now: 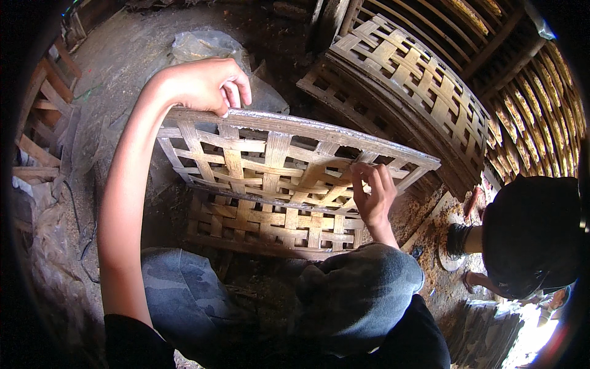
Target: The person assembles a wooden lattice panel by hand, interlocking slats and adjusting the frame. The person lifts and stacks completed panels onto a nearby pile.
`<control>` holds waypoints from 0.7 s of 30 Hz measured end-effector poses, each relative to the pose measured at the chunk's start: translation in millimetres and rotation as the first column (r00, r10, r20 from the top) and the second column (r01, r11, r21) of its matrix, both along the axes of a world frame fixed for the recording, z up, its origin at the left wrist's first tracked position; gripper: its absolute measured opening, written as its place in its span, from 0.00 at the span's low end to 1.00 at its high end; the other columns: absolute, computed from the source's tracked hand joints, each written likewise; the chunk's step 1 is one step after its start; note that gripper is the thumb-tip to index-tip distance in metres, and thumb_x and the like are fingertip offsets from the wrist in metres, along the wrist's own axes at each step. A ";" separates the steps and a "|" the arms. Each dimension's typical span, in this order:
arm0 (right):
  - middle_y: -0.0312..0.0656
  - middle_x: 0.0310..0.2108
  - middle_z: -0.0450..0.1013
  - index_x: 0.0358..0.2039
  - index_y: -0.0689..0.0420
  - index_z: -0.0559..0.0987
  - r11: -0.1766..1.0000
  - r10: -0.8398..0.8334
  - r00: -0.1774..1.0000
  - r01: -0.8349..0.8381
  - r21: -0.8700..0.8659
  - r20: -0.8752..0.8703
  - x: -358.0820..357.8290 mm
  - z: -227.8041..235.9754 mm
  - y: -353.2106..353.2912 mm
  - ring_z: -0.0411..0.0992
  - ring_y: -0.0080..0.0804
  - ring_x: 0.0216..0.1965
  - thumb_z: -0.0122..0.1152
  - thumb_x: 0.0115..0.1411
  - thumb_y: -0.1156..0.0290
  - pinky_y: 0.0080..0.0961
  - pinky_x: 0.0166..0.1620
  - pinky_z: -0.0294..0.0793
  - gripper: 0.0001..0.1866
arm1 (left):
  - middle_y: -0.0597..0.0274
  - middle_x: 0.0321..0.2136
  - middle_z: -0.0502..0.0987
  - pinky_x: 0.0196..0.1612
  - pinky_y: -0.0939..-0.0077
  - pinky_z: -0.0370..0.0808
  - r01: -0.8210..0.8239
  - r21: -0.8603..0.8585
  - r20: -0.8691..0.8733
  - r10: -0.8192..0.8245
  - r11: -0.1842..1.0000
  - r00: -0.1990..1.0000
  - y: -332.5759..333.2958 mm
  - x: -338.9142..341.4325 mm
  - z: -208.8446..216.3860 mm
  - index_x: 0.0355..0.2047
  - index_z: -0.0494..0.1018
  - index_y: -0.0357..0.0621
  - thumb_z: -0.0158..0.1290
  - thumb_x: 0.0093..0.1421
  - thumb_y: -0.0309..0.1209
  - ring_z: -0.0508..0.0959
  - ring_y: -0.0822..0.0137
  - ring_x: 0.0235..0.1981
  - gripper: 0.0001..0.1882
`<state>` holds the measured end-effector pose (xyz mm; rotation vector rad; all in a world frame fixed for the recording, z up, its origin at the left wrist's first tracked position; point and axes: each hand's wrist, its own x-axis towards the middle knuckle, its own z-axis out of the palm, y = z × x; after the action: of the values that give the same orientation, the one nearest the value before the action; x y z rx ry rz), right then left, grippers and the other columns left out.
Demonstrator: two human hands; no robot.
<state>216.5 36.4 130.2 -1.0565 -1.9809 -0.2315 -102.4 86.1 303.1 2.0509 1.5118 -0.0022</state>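
A woven bamboo panel (275,161) with a wooden frame stands tilted on its long side in front of my knees. My left hand (206,86) bends over its upper rail near the left end, fingers curled and fingertips at the rail. Lower on the right, my right hand (376,194) has its thumb and forefinger drawn together against the weave. Whatever lies between those fingertips is too small to make out. Another woven panel (261,227) lies below, partly covered by the first.
Several woven panels (424,80) are stacked at the far right, beside a slatted bamboo wall (541,111). A person in dark clothing (531,237) is close on my right. Crumpled plastic (206,46) lies behind the panel. Wooden slats (46,123) stand at the left.
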 end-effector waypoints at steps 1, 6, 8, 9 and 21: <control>0.35 0.22 0.65 0.36 0.52 0.78 1.000 -0.014 0.999 0.013 0.025 0.046 -0.8 6.0 -1.5 0.66 0.30 0.22 0.65 0.44 0.79 0.26 0.23 0.67 0.16 | 0.52 0.35 0.79 0.40 0.73 0.76 0.004 0.002 0.002 -0.004 1.000 1.000 -0.3 -1.2 0.1 0.41 0.74 0.36 0.56 0.44 0.14 0.79 0.65 0.35 0.20; 0.33 0.19 0.66 0.38 0.53 0.79 0.987 -0.068 0.992 0.052 0.153 0.102 -6.5 19.9 3.2 0.65 0.26 0.17 0.66 0.45 0.76 0.22 0.20 0.65 0.16 | 0.51 0.35 0.79 0.40 0.73 0.76 0.012 -0.026 0.016 -0.012 1.000 1.000 0.5 0.0 2.7 0.41 0.74 0.36 0.55 0.44 0.14 0.79 0.65 0.35 0.20; 0.33 0.19 0.67 0.36 0.53 0.79 0.990 -0.097 0.984 0.080 0.114 0.149 -6.6 23.1 3.0 0.66 0.25 0.18 0.64 0.49 0.74 0.22 0.21 0.65 0.11 | 0.51 0.35 0.79 0.40 0.73 0.76 0.003 -0.041 0.014 -0.003 0.999 1.000 -0.4 2.0 4.4 0.41 0.73 0.36 0.55 0.43 0.14 0.79 0.65 0.35 0.21; 0.32 0.19 0.68 0.35 0.53 0.79 0.991 -0.110 0.979 0.095 0.096 0.173 -6.5 24.4 2.8 0.66 0.25 0.18 0.64 0.51 0.73 0.22 0.22 0.66 0.09 | 0.51 0.35 0.79 0.40 0.73 0.76 0.003 -0.041 0.010 -0.003 0.999 1.000 -0.6 2.4 4.6 0.41 0.73 0.35 0.55 0.43 0.14 0.79 0.65 0.36 0.21; 0.36 0.24 0.69 0.27 0.55 0.76 0.992 0.105 0.987 -0.113 -0.058 -0.124 0.6 11.0 -0.1 0.63 0.34 0.23 0.61 0.44 0.85 0.29 0.29 0.62 0.10 | 0.52 0.34 0.79 0.40 0.73 0.76 -0.001 0.074 0.038 -0.002 0.997 0.999 2.8 -3.4 -8.1 0.38 0.75 0.34 0.55 0.42 0.13 0.79 0.66 0.36 0.19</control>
<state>217.1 36.3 141.2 -0.9758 -1.9404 -0.0429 -105.8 88.9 295.0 2.0970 1.5094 0.0929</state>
